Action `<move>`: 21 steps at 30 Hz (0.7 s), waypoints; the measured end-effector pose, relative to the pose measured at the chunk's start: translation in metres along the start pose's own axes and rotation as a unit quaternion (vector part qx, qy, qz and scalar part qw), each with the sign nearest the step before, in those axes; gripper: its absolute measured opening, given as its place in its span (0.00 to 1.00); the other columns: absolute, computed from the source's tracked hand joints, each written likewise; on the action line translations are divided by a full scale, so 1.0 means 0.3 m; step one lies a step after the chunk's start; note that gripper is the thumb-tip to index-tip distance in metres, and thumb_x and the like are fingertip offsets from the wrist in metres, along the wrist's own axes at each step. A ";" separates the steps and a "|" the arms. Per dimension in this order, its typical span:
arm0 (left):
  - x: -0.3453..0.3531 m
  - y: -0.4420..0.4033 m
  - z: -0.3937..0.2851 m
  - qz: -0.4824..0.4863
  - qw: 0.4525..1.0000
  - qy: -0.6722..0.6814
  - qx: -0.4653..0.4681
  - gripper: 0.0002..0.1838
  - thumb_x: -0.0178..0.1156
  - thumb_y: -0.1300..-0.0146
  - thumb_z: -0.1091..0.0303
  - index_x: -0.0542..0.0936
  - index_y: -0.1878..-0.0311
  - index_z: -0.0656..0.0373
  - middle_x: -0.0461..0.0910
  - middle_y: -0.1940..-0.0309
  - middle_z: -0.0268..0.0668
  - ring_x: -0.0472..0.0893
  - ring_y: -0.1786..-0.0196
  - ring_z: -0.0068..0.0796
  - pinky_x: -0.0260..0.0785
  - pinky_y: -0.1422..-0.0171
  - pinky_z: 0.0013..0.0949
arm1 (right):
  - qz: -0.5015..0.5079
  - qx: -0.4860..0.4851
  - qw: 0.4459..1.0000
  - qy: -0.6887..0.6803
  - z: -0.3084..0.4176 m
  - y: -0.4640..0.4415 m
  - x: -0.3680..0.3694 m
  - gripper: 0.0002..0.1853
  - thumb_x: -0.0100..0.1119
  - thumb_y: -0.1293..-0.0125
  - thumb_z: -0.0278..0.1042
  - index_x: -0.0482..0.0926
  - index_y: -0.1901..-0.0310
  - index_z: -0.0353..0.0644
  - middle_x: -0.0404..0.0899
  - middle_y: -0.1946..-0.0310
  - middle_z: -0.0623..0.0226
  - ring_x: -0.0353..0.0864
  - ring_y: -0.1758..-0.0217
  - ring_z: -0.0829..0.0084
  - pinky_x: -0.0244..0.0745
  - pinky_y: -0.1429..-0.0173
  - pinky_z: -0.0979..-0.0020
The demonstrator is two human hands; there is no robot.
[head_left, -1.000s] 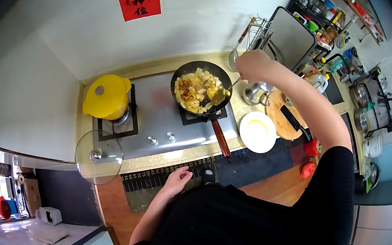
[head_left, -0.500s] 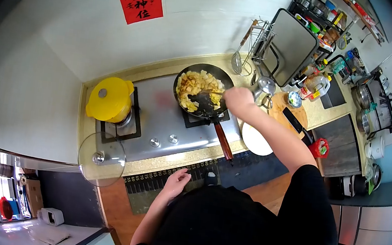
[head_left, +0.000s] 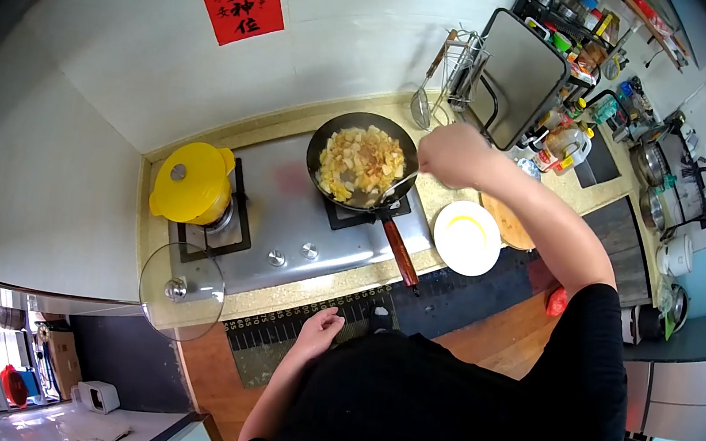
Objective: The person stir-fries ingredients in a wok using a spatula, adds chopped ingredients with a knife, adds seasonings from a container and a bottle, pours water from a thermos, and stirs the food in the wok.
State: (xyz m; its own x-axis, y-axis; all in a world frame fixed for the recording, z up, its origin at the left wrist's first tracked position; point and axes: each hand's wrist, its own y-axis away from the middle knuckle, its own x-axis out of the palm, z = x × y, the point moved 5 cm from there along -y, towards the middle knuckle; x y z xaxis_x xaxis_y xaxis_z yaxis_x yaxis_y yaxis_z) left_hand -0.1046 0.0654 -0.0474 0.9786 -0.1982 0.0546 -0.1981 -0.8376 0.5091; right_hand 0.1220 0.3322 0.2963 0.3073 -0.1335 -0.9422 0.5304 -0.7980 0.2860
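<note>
My right hand [head_left: 455, 155] is closed around the handle of a slim metal cooking utensil [head_left: 399, 186]; whether it is a spoon or a spatula is hard to make out. Its end dips into the right side of a dark frying pan [head_left: 316, 146] on the right burner. Browned yellow-white food pieces [head_left: 364, 160] cover much of the pan's bottom. The pan's reddish-brown handle [head_left: 399, 253] points toward me, untouched. Low in front of the counter hangs my left hand [head_left: 320, 330], holding nothing, with its fingers loosely curled and apart.
A yellow lidded pot [head_left: 194, 184] sits on the left burner. A glass lid [head_left: 183, 291] is at the counter's front left edge. Right of the pan lie a white plate [head_left: 465, 258] and a round cutting board [head_left: 509, 221]. Bottles [head_left: 566, 148] and a rack stand farther right.
My right hand has moved up and slightly right, tilting the utensil toward the pan's right rim. The food has spread over the previously bare pan bottom. The left hand stays about the same.
</note>
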 end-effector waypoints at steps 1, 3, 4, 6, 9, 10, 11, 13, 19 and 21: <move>-0.004 -0.003 -0.002 0.001 1.000 0.005 0.000 0.29 0.63 0.30 0.61 0.71 0.33 0.69 0.84 0.52 0.39 0.81 0.50 0.24 0.72 0.42 0.28 | 0.006 -0.013 1.000 0.023 0.052 -0.015 0.004 0.08 0.61 0.40 0.31 0.86 0.66 0.38 0.86 0.68 0.53 0.87 0.61 0.55 0.82 0.59 0.59; -0.011 -0.005 -0.007 -0.004 1.000 0.013 0.003 0.28 0.63 0.30 0.61 0.71 0.33 0.69 0.84 0.52 0.39 0.81 0.50 0.24 0.72 0.42 0.28 | 0.022 -0.029 0.998 0.055 0.164 -0.030 0.003 0.07 0.59 0.41 0.29 0.86 0.67 0.37 0.86 0.67 0.54 0.88 0.61 0.57 0.83 0.60 0.60; -0.017 -0.003 -0.008 -0.009 1.000 0.016 0.006 0.28 0.63 0.30 0.61 0.71 0.33 0.69 0.84 0.52 0.39 0.81 0.50 0.24 0.72 0.42 0.28 | 0.034 -0.032 0.997 0.064 0.213 -0.032 -0.002 0.07 0.59 0.41 0.28 0.86 0.66 0.38 0.87 0.66 0.55 0.89 0.61 0.58 0.84 0.60 0.61; -0.025 -0.002 0.001 -0.011 1.000 0.018 0.011 0.28 0.63 0.30 0.62 0.71 0.33 0.69 0.83 0.52 0.39 0.81 0.50 0.24 0.72 0.42 0.28 | -0.005 -0.007 0.998 0.057 0.233 -0.095 0.072 0.07 0.60 0.41 0.29 0.87 0.65 0.42 0.88 0.65 0.59 0.89 0.61 0.60 0.84 0.59 0.62; -0.031 0.002 0.018 -0.007 1.000 0.018 0.014 0.28 0.63 0.30 0.61 0.72 0.33 0.69 0.83 0.52 0.39 0.80 0.50 0.25 0.71 0.41 0.28 | 0.005 0.073 0.994 0.086 0.210 -0.123 0.047 0.07 0.61 0.39 0.30 0.87 0.63 0.42 0.88 0.63 0.59 0.89 0.60 0.63 0.84 0.59 0.66; -0.034 0.009 0.025 -0.004 1.000 0.007 0.016 0.28 0.63 0.30 0.61 0.71 0.33 0.68 0.83 0.51 0.38 0.80 0.49 0.24 0.72 0.42 0.28 | -0.024 0.106 0.994 0.029 0.139 -0.148 0.066 0.07 0.60 0.36 0.29 0.86 0.60 0.41 0.88 0.61 0.58 0.89 0.58 0.64 0.84 0.60 0.66; -0.041 0.017 0.032 -0.002 1.000 -0.005 0.019 0.28 0.63 0.29 0.60 0.71 0.32 0.67 0.82 0.49 0.37 0.80 0.49 0.24 0.72 0.42 0.29 | -0.024 0.147 0.989 -0.024 0.044 -0.187 0.112 0.06 0.61 0.39 0.28 0.86 0.63 0.38 0.87 0.63 0.53 0.89 0.60 0.60 0.85 0.64 0.64; -0.051 0.032 0.021 -0.002 1.000 -0.019 0.017 0.29 0.62 0.29 0.60 0.70 0.31 0.66 0.82 0.48 0.37 0.79 0.48 0.24 0.72 0.42 0.29 | -0.036 0.193 0.978 -0.063 -0.071 -0.158 0.075 0.08 0.60 0.36 0.30 0.86 0.60 0.40 0.87 0.62 0.55 0.88 0.58 0.57 0.84 0.57 0.61; 0.036 -0.024 -0.070 0.057 0.997 -0.049 0.035 0.28 0.61 0.28 0.58 0.70 0.31 0.66 0.80 0.45 0.39 0.78 0.45 0.26 0.71 0.41 0.30 | -0.010 0.068 0.998 0.010 -0.062 -0.020 -0.102 0.07 0.57 0.43 0.22 0.86 0.66 0.36 0.86 0.65 0.52 0.87 0.60 0.54 0.81 0.58 0.58; 0.102 -0.059 -0.145 0.090 0.992 -0.072 0.056 0.28 0.58 0.26 0.58 0.69 0.30 0.64 0.80 0.45 0.39 0.78 0.43 0.27 0.72 0.41 0.31 | 0.018 0.052 0.997 0.060 0.004 -0.012 -0.129 0.06 0.59 0.42 0.24 0.86 0.68 0.36 0.86 0.69 0.54 0.87 0.63 0.55 0.81 0.62 0.58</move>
State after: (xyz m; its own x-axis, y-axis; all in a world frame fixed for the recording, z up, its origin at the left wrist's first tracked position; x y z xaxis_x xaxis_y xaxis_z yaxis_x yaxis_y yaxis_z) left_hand -0.0688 0.0964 -0.0175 0.9108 -0.4127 0.0091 -0.3809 -0.8318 0.4039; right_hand 0.1072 0.3395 0.3314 0.4192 -0.0965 -0.9028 0.4355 -0.8511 0.2932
